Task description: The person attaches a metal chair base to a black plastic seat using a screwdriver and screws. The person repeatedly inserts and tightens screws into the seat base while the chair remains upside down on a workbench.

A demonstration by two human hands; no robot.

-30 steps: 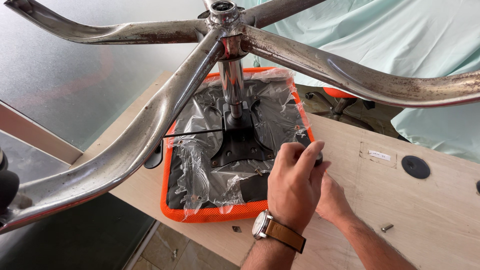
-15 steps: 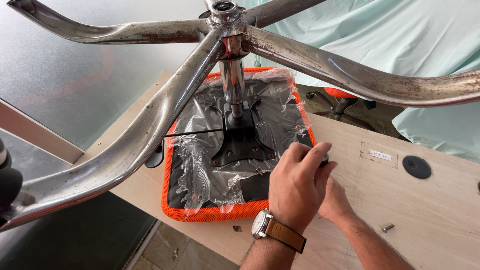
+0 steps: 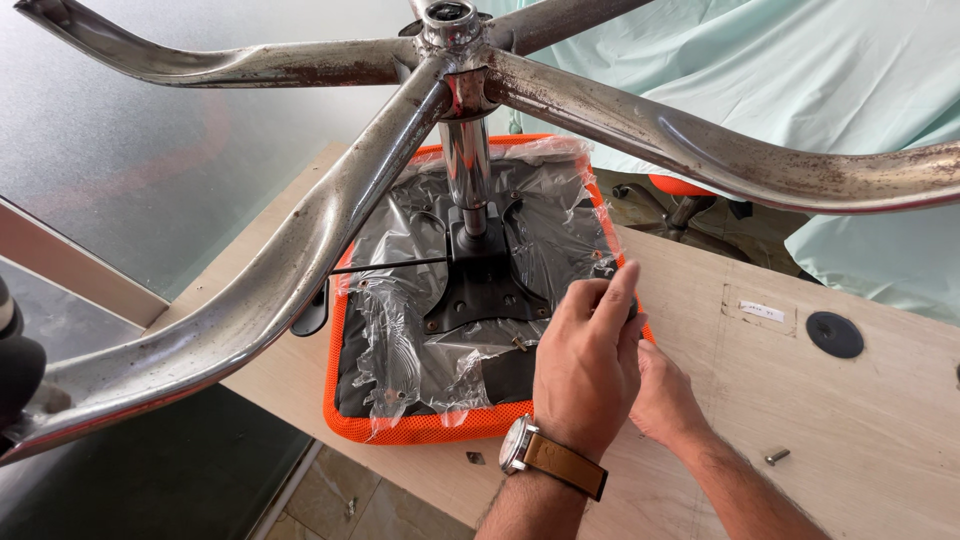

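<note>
**Hands at the seat's edge**

Your left hand [image 3: 585, 365], watch on the wrist, is curled at the right rim of the upturned orange seat [image 3: 420, 425], fingers closed on something too hidden to name; your right hand [image 3: 665, 400] sits beneath it, its grip out of sight; the seat lies on the counter [image 3: 800, 400] near its edge, so it may slide off; the rusty base [image 3: 300, 260] overhead could tip it; loose plastic wrap [image 3: 400, 330] may snag; a stray screw [image 3: 777, 456] could roll away; green cloth [image 3: 800, 80] drapes behind.

An office under repair: a wooden counter [image 3: 860, 420] with a cable port [image 3: 835, 334], an upturned office chair [image 3: 470, 300], dust sheets [image 3: 800, 90], loose screws [image 3: 777, 456].
</note>
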